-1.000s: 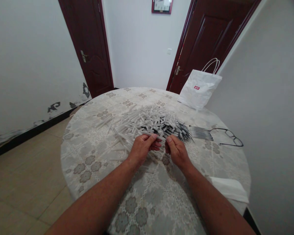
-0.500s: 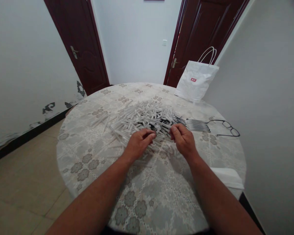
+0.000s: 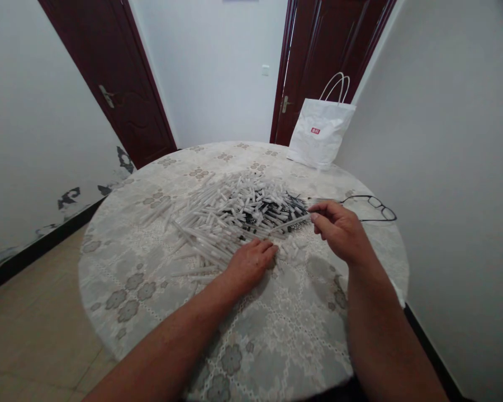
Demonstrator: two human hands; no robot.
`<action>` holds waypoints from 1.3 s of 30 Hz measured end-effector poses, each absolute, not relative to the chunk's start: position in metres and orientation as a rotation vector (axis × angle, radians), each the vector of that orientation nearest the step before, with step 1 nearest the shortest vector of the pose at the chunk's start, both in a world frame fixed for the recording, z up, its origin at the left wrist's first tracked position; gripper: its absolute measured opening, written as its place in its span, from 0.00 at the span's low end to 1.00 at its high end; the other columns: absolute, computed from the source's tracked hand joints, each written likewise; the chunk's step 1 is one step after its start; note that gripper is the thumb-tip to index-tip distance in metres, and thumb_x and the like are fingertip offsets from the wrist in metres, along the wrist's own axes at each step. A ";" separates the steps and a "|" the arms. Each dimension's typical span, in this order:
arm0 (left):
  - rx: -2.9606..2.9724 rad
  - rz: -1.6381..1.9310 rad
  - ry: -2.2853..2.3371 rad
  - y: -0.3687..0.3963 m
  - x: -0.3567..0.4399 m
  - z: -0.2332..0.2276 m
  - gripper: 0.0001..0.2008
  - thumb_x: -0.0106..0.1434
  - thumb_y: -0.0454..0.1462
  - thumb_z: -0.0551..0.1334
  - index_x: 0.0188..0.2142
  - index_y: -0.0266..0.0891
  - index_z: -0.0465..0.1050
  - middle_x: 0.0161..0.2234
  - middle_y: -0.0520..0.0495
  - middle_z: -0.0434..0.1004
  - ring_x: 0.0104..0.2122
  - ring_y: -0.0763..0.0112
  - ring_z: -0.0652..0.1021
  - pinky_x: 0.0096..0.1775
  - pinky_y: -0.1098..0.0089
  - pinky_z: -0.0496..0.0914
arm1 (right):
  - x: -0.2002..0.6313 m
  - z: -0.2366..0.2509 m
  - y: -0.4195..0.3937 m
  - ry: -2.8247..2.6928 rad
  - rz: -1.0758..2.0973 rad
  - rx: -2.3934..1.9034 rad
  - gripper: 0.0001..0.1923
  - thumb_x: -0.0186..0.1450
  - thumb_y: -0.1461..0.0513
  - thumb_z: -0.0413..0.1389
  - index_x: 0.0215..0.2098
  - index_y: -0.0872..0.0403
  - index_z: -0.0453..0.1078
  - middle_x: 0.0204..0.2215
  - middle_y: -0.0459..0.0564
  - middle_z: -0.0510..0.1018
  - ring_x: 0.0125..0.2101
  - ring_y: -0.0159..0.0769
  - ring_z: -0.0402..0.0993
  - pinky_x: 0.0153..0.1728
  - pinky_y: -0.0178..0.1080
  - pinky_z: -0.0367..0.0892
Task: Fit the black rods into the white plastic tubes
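On the near side of a heap of pen parts [image 3: 209,223], my left hand [image 3: 252,260] lies palm down with its fingers loosely laid over the cloth, close to some small clear caps [image 3: 292,250]. My right hand [image 3: 339,229] is raised at the heap's right side. Thumb and fingers pinch the end of a slim clear pen barrel [image 3: 291,223], which points left over the heap. White and clear tubes make up most of the heap, with dark pieces [image 3: 276,211] at its right. Behind my right hand, a row of pens [image 3: 324,200] is mostly hidden.
A flowered cloth covers the round table [image 3: 285,312]. Eyeglasses [image 3: 375,209] lie at the right, and a white paper bag [image 3: 321,134] stands at the back right. Two dark red doors and a wall are beyond; another wall is close on the right.
My right hand has moved right and up with the pen barrel, now covering much of the pen row. My left hand has come down nearer the table. The view has turned slightly right.
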State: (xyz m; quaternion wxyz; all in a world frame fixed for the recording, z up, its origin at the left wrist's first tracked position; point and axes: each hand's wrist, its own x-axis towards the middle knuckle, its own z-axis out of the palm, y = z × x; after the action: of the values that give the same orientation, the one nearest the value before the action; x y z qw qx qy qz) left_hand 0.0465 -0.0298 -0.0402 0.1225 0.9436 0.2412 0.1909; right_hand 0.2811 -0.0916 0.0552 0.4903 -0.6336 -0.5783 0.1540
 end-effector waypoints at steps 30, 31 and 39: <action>1.657 0.903 0.919 -0.021 0.029 -0.016 0.14 0.61 0.43 0.65 0.44 0.40 0.82 0.26 0.51 0.75 0.26 0.72 0.71 0.30 0.70 0.64 | 0.277 0.033 -0.082 -1.246 0.651 -1.283 0.07 0.65 0.58 0.57 0.38 0.54 0.70 0.19 0.42 0.73 0.19 0.30 0.67 0.20 0.32 0.64; 1.660 0.900 0.915 -0.021 0.029 -0.016 0.15 0.61 0.44 0.65 0.44 0.40 0.82 0.26 0.51 0.75 0.26 0.72 0.71 0.31 0.70 0.64 | 0.277 0.033 -0.082 -1.251 0.651 -1.287 0.07 0.65 0.58 0.57 0.38 0.53 0.70 0.19 0.42 0.73 0.19 0.30 0.67 0.20 0.32 0.64; 1.608 0.906 0.876 -0.019 0.030 -0.015 0.16 0.60 0.44 0.66 0.45 0.40 0.82 0.30 0.48 0.79 0.27 0.70 0.75 0.33 0.69 0.68 | 0.276 0.036 -0.083 -1.418 0.745 -1.340 0.09 0.66 0.57 0.58 0.40 0.54 0.72 0.23 0.44 0.76 0.21 0.30 0.70 0.24 0.33 0.67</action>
State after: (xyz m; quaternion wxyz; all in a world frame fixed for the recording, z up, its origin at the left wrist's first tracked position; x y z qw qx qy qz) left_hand 0.0295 -0.0190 -0.0153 0.5220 0.6714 0.3658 0.3781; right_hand 0.2757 -0.0833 0.0362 0.5026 -0.5548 -0.5869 0.3083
